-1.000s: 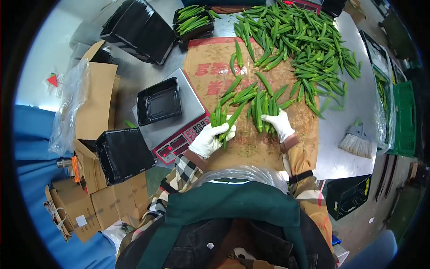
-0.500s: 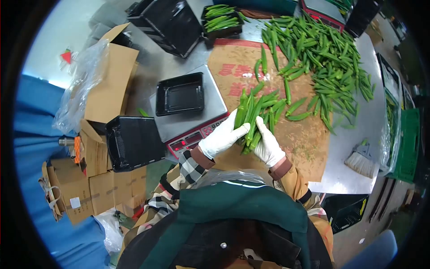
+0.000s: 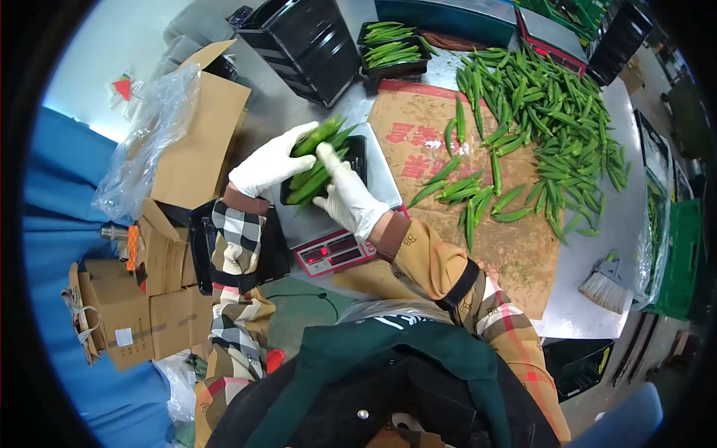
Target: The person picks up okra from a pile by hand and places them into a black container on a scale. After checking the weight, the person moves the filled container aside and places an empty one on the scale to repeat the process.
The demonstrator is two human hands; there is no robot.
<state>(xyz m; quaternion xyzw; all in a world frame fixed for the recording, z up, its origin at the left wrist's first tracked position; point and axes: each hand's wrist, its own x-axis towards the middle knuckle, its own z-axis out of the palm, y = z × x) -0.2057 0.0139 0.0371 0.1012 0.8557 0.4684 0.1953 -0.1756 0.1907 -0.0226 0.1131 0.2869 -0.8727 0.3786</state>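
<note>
White-gloved, my left hand (image 3: pixel 270 159) is closed around one side of a bunch of okra (image 3: pixel 312 179). My right hand (image 3: pixel 349 196), also gloved, presses on the bunch from the other side. Both hold it over a black plastic tray (image 3: pixel 357 158), which they partly cover. The tray sits on a digital scale (image 3: pixel 385 168) with a red front panel and a lit display. To the right, a smaller group of okra (image 3: pixel 467 193) lies on a flattened cardboard sheet (image 3: pixel 418 112). A large okra pile (image 3: pixel 553 112) spreads behind it.
Filled okra trays (image 3: pixel 392 54) stand at the back beside a tall black stack of trays (image 3: pixel 302 48). More black trays (image 3: pixel 275 250) sit left of the scale, partly behind my left sleeve. An open carton (image 3: pixel 198 142) is at the left; a small brush (image 3: pixel 603 284) lies at the right.
Both hands have moved left with the okra bunch, from above the cardboard to above the tray on the scale. Some okra stays on the cardboard where the hands were. The view has shifted slightly.
</note>
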